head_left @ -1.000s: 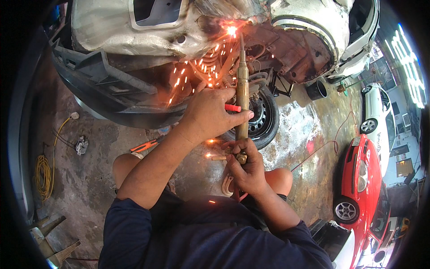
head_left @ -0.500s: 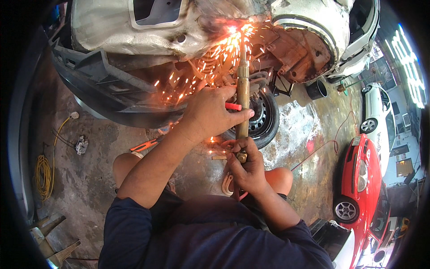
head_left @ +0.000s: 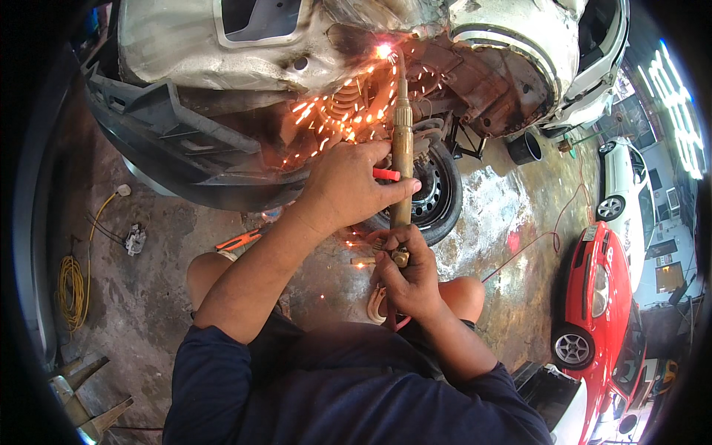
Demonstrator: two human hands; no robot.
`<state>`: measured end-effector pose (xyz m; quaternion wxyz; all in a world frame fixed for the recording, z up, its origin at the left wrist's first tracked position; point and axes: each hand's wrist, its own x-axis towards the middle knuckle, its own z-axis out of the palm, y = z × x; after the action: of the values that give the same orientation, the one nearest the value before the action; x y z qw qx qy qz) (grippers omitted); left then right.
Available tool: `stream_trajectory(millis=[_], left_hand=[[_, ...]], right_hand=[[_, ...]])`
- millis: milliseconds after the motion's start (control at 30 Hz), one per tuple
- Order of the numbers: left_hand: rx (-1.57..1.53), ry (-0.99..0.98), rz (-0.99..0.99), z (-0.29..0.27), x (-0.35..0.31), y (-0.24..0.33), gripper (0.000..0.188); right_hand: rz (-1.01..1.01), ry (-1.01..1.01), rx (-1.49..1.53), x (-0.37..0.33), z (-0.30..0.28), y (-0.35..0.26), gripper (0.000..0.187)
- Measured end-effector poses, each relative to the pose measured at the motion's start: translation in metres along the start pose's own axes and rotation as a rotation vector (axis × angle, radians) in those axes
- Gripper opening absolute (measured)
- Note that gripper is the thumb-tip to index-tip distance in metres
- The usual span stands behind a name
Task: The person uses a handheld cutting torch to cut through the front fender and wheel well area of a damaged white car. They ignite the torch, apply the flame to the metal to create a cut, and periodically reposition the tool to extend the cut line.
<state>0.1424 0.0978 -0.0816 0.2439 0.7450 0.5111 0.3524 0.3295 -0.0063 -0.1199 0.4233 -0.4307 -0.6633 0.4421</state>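
Note:
A brass cutting torch (head_left: 402, 144) points away from me, its tip up against the bare metal of a car body (head_left: 185, 63). A bright glow burns at the tip, and orange sparks (head_left: 345, 111) fall below it. My left hand (head_left: 345, 185) is closed round the middle of the torch barrel, with a small red piece (head_left: 386, 174) showing between fingers and barrel. Nearer to me, my right hand (head_left: 411, 274) grips the torch's rear end by its brass valve knob (head_left: 400, 257). Behind the sparks a coil spring (head_left: 346, 99) is partly visible.
A dark bumper (head_left: 200, 178) hangs at the left under the body. Beyond my hands lies a wheel (head_left: 437, 193). An orange-handled tool (head_left: 239, 240), a yellow cable (head_left: 72, 293) and a black bucket (head_left: 524, 148) are on the floor. A red car (head_left: 593, 297) stands at right.
The glow at the torch tip has shrunk to a smaller spot, and the sparks are fewer and spread lower. Both hands hold nearly the same position.

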Motion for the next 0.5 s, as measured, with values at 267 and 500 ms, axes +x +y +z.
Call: stream_trajectory(millis=[267,500], left_hand=[[-0.01,0.048,0.05,-0.0017,-0.0005,0.003,0.052],[-0.04,0.033,0.029,-0.0011,-0.0008,0.0021,0.052]], right_hand=[[0.045,-0.022,0.005,-0.0009,-0.0009,-0.0051,0.021],[0.088,-0.043,0.032,-0.0016,-0.0018,-0.0063,0.021]])
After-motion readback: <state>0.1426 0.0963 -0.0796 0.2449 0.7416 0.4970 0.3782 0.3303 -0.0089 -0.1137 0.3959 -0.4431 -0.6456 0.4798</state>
